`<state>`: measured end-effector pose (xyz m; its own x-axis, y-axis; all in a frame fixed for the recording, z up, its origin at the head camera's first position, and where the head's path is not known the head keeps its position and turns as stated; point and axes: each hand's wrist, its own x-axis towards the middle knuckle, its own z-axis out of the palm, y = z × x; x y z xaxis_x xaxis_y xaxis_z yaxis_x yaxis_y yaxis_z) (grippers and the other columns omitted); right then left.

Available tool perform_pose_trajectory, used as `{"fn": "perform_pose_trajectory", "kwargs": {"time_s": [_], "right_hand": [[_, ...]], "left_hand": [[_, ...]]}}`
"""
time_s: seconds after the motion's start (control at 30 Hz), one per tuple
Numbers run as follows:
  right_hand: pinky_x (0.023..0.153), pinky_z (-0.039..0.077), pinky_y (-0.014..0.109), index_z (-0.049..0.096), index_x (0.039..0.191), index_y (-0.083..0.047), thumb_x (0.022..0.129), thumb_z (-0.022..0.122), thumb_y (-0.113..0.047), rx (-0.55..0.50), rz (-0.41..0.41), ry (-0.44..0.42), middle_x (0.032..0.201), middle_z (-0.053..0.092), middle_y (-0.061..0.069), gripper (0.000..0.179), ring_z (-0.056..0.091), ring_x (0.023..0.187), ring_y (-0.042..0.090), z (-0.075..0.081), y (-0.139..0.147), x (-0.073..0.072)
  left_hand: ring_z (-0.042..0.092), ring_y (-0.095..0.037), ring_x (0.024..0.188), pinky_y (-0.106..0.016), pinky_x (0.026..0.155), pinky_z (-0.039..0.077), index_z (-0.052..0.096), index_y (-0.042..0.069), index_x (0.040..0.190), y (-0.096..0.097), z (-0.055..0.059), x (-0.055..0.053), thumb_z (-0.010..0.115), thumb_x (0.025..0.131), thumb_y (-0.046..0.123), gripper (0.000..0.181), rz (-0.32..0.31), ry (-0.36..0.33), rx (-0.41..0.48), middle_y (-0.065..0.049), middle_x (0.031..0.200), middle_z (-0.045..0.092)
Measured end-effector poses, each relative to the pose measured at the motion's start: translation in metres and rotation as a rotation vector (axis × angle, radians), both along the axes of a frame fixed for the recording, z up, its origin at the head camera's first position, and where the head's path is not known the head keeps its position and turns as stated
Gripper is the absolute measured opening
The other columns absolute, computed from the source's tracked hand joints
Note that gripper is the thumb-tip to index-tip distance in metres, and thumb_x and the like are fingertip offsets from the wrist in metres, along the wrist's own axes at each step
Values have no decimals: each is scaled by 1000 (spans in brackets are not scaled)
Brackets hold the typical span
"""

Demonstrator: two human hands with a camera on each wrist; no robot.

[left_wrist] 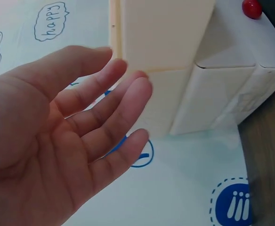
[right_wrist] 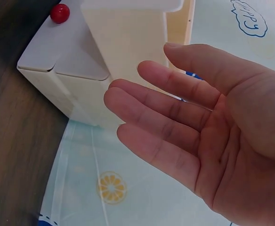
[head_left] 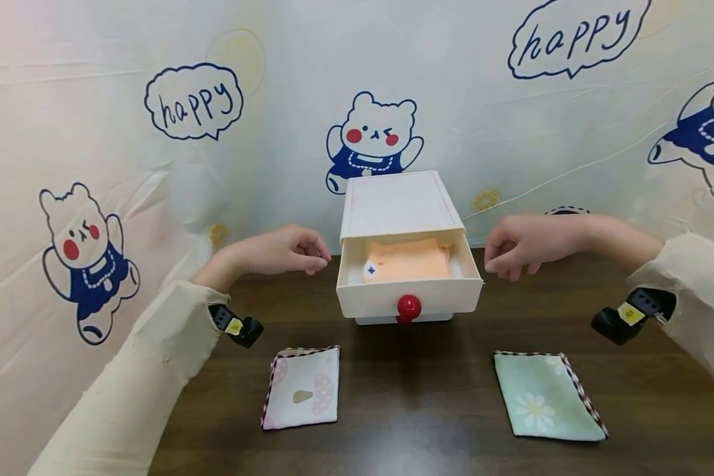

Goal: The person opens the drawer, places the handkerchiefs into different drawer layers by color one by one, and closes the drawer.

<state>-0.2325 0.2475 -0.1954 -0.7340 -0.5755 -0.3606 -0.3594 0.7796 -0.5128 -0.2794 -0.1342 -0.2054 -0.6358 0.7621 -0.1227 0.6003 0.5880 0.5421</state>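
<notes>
A white box has its upper drawer pulled out, with a red round knob on the front. Inside lies a folded orange cloth with a small white patch at its left. My left hand hovers beside the drawer's left side, palm toward it, fingers loosely bent and holding nothing. On the other side, my right hand is held near the drawer's right wall, its fingers relaxed with nothing between them. Both wrist views show the left palm and right palm apart from the drawer.
Nearer the front of the dark wooden table, a white-pink folded cloth lies at the left and a green one with a daisy at the right. Behind the box hangs a pale printed curtain. Black cameras are strapped to both wrists.
</notes>
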Motion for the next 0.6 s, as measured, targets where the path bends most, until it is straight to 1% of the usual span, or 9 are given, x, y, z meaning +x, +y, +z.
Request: {"fn": "perform_pose_trajectory", "kwargs": {"time_s": [0.07,0.17,0.3,0.47,0.53,0.6], "right_hand": [[63,51,32,62,94,-9,92,55,-24,2,-1,3,83,62,2,16,60,77,16,-2,1,1],[64,51,33,62,95,-9,92,55,-24,-1,-7,-4,83,61,2,16,60,77,17,-5,2,3],[64,51,33,62,95,-9,92,56,-23,-3,-1,-18,82,61,1,15,60,77,17,-10,3,6],[60,50,31,62,91,-10,90,58,-18,-7,23,-40,76,60,0,9,56,71,15,-17,1,11],[58,49,30,63,89,-10,88,60,-17,-9,32,-46,74,59,0,8,55,68,15,-19,-1,14],[56,48,29,64,88,-11,87,61,-19,-13,41,-44,72,59,-1,8,53,66,14,-22,-3,16]], "left_hand": [[55,-21,78,-32,73,47,60,1,104,-1,-3,-1,56,91,12,18,13,13,16,-5,84,62],[56,-20,77,-32,73,48,60,1,104,-1,-7,-3,57,91,13,18,17,21,26,-4,84,62],[57,-18,77,-32,73,49,61,2,103,2,-11,-1,58,91,15,19,15,11,4,-4,86,63],[55,-17,79,-30,71,49,62,5,98,7,-17,6,62,87,16,15,-11,-34,-76,-3,88,61],[55,-17,79,-29,71,50,62,5,96,8,-19,8,64,85,15,15,-27,-66,-88,-2,89,61],[54,-17,78,-29,70,49,62,5,94,9,-21,10,66,84,16,15,-29,-92,-85,-2,88,61]]}}
